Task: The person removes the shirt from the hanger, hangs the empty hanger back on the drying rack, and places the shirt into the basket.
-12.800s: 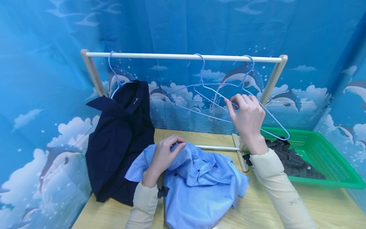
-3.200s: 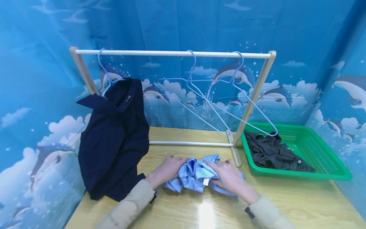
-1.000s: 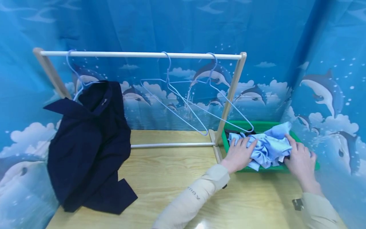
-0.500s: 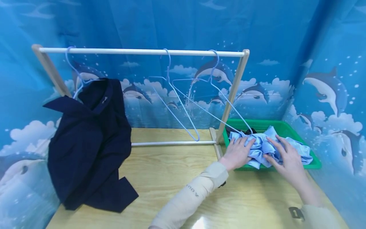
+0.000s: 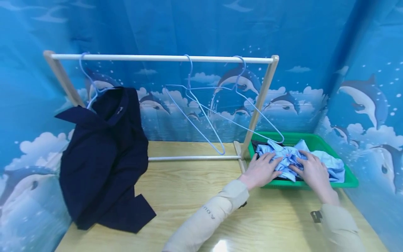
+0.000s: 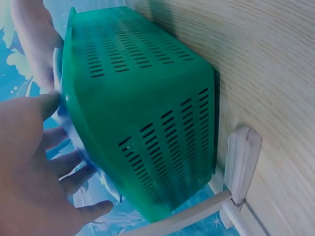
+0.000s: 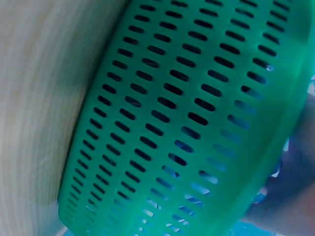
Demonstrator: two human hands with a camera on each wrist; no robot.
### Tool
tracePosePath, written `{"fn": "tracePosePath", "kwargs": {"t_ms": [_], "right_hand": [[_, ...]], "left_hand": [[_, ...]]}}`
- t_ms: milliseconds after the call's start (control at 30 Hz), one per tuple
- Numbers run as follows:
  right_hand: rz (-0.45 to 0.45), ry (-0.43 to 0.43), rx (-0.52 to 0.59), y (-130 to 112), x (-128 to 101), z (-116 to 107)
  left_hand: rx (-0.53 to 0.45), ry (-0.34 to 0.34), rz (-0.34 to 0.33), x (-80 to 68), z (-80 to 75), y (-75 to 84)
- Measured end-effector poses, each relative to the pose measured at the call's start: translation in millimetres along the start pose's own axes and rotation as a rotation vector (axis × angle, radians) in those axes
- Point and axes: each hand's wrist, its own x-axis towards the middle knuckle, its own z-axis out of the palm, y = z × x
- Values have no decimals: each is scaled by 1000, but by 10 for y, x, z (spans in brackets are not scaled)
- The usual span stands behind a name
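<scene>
A crumpled light blue shirt (image 5: 333, 163) lies in the green plastic basket (image 5: 352, 182), over some dark clothing. On the shirt's left part rests my left hand (image 5: 259, 172), its fingers spread. My right hand (image 5: 315, 175) touches the middle of the shirt with fingers extended. The left wrist view has the left hand (image 6: 29, 162) at the rim of the slotted basket (image 6: 142, 105), fingers apart over blue cloth. Mostly basket wall (image 7: 167, 113) fills the right wrist view, with a blurred bit of hand at the right edge.
A rack with a white rail (image 5: 141, 58) stands behind the table (image 5: 182, 196). A navy garment (image 5: 97, 157) hangs on its left hanger, reaching the tabletop. Two bare hangers, a middle one (image 5: 201, 105) and a right one (image 5: 261, 113), hang toward the basket.
The blue shirt went from the table into the basket, carried by both hands. Since then the right hand has shifted left across it, and the shirt lies lower. The bare hangers have swung.
</scene>
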Motion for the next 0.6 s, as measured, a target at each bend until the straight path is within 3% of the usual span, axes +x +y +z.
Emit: {"fn": "tracePosePath", "kwargs": {"t_ms": [300,533,600], "right_hand": [[-135,-42,-23,106,98,171],[19,-171,107,25,-18,56],[56,-164,144,-33,-77,13]], "left_hand": [[23,-63,12,-78,47,-82],[-7,-47,56,-130,66,-173],[-8,-23,69,-159,56,-207]]}}
